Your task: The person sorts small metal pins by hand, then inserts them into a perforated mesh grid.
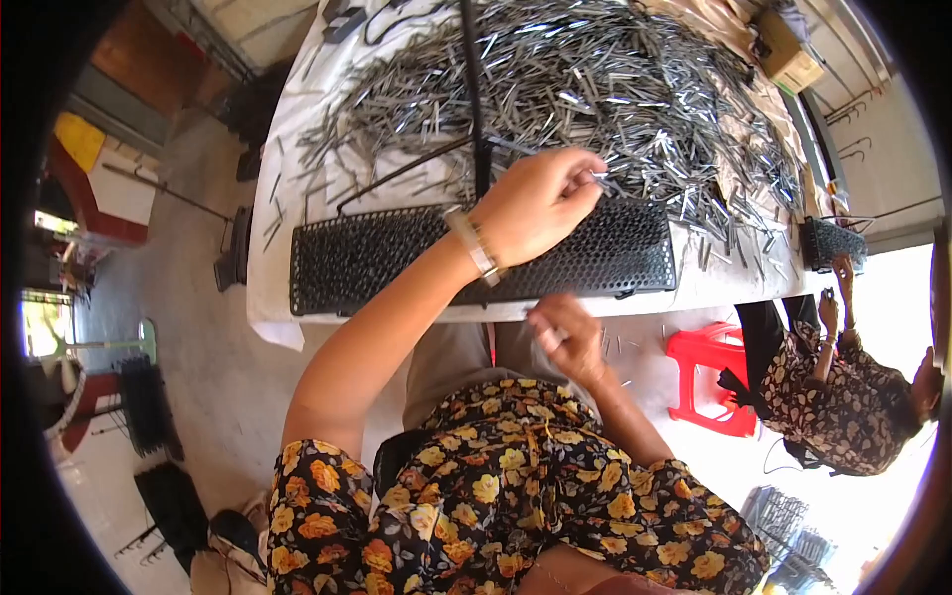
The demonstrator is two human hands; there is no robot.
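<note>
A black perforated rack (pixel 357 260), long and full of small holes, lies along the near edge of the table. My left hand (pixel 540 203), with a band at the wrist, reaches across it. Its thumb and forefinger are pinched together beside the heap of thin metal strips (pixel 555 84); a small shiny bit shows at the fingertips, too small to name for certain. Just in front of the rack, over my lap, is my right hand (pixel 570 339). Its fingers are curled and smeared by motion, so what they hold, if anything, cannot be made out.
A thin black upright rod (pixel 474 89) rises behind the rack. Loose strips lie about on the white table cover (pixel 273 238). At the right, another person (pixel 843 397) works at a similar black rack (pixel 833 245). A red stool (pixel 712 377) stands on the floor; a cardboard box (pixel 790 59) is at the far right.
</note>
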